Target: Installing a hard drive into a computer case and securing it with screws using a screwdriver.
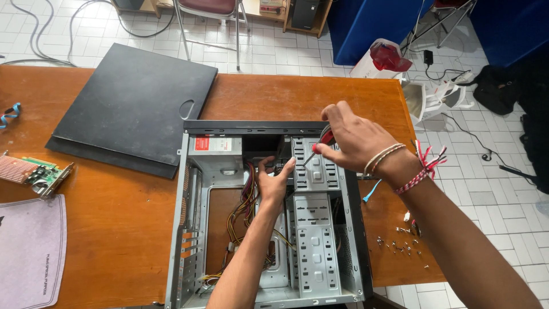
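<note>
While right hand (355,136) clamped red screwdriver (321,144) at frame centre | left hand (273,182) gripped drive cage (311,171) inside computer case (189,229) | step: driving screw | next: likely steady tip alignment

side panel (134,106): black, flat on the bench (103,229), 10 o'clock
card (34,174): green circuit board, 9 o'clock, at bench edge
mat (28,252): grey, 8 o'clock
screws (403,246): loose, scattered, 4 o'clock
chair (209,11): 12 o'clock, on the tiled floor (286,54)
</note>
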